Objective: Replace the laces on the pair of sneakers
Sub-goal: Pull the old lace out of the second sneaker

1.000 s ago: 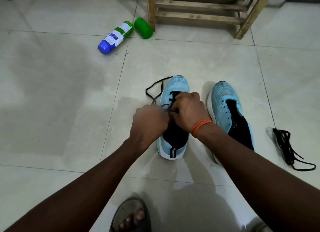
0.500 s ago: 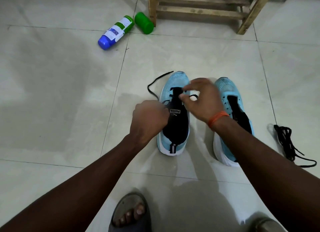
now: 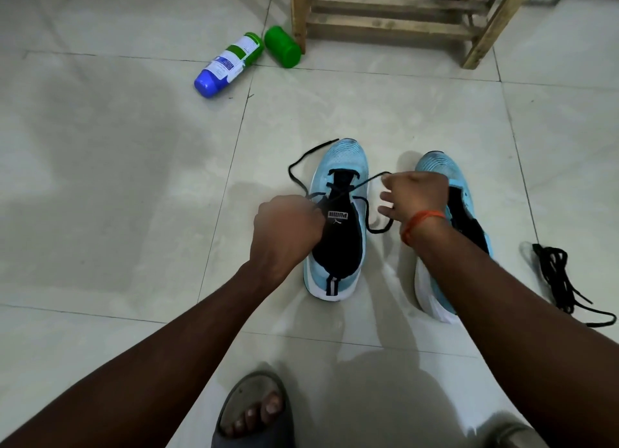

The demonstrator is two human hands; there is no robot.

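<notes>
My left hand point(image 3: 288, 226) is gripping the black lace point(image 3: 366, 180) in a closed fist, beside the tongue of the sneaker point(image 3: 345, 156) in front of me. My right hand point(image 3: 415, 196) is pinching the other part of this lace with thumb and forefinger, and its other fingers are hanging loosely apart. The second sneaker point(image 3: 438, 167) is standing on the floor point(image 3: 134, 179) just behind that hand. A spare lace point(image 3: 556, 273) is lying bundled further right.

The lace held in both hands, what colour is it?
The lace is black, seen best in the head view where it crosses the light blue sneaker.
</notes>
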